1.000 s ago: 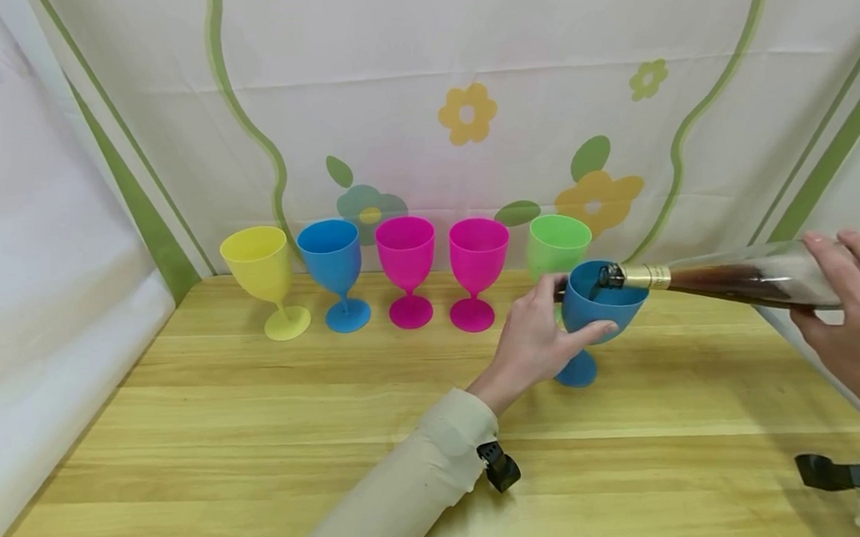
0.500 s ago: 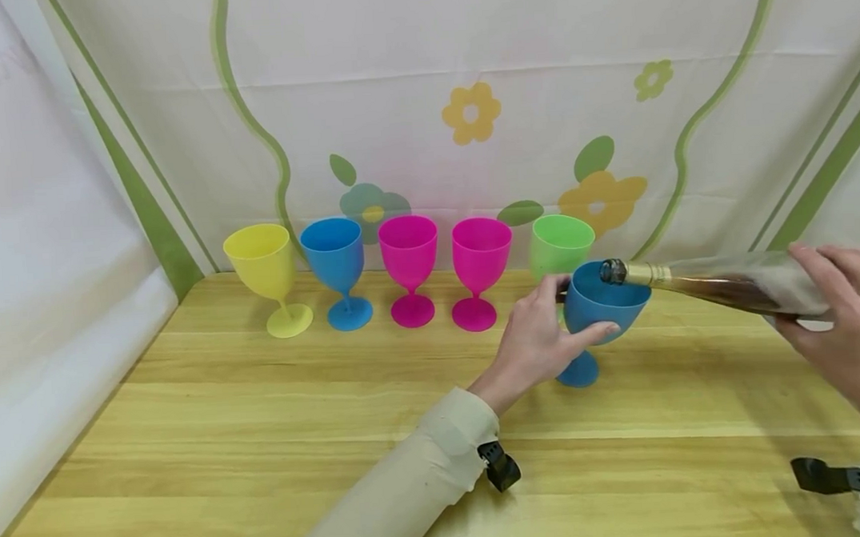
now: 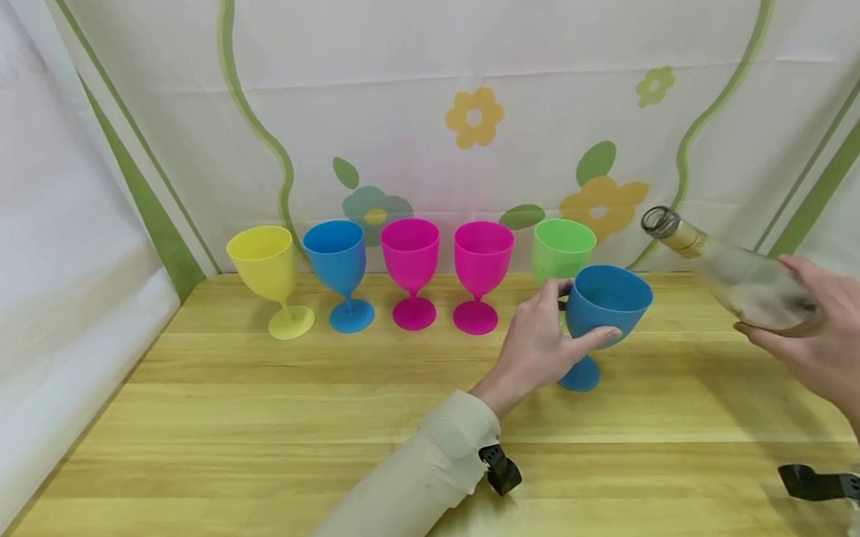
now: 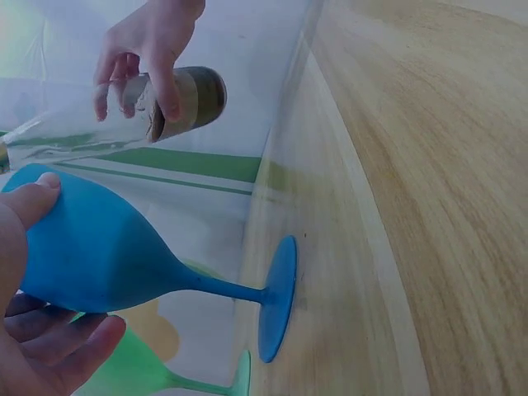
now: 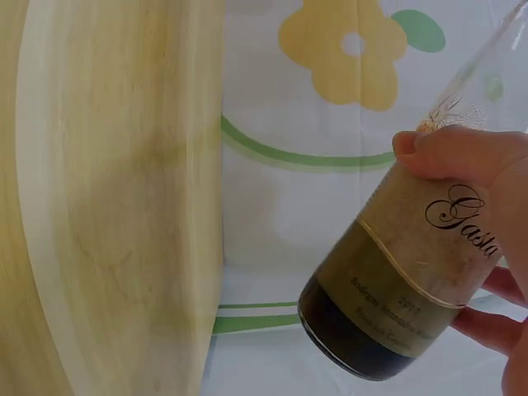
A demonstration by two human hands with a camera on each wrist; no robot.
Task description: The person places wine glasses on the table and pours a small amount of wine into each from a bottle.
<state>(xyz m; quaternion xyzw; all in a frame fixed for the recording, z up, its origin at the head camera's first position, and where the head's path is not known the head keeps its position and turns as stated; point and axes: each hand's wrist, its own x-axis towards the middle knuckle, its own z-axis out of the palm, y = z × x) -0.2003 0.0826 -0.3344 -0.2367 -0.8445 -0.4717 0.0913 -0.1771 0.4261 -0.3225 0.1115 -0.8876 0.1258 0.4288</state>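
Note:
My left hand (image 3: 541,340) grips the bowl of a blue goblet (image 3: 605,309), thumb across its near side and fingers behind. The goblet's foot (image 4: 278,299) is at the tabletop in the left wrist view. To its right, my right hand (image 3: 829,339) holds a clear glass wine bottle (image 3: 751,282) round the body, with the gold-collared neck tilted up to the left, above and apart from the goblet's rim. Dark liquid lies at the bottle's base, beneath its label (image 5: 388,289), in the right wrist view. A green goblet (image 3: 562,251) stands partly hidden behind the blue one.
Along the back of the wooden table (image 3: 323,457) stand a yellow goblet (image 3: 262,264), another blue goblet (image 3: 336,260) and two magenta goblets, one left (image 3: 411,253) and one right (image 3: 484,254). A white flowered cloth (image 3: 391,46) hangs behind them.
The bottle's mouth has lifted out of the blue goblet, up and to the right, and the dark liquid has run back from the neck. My left hand and the goblet stay in place.

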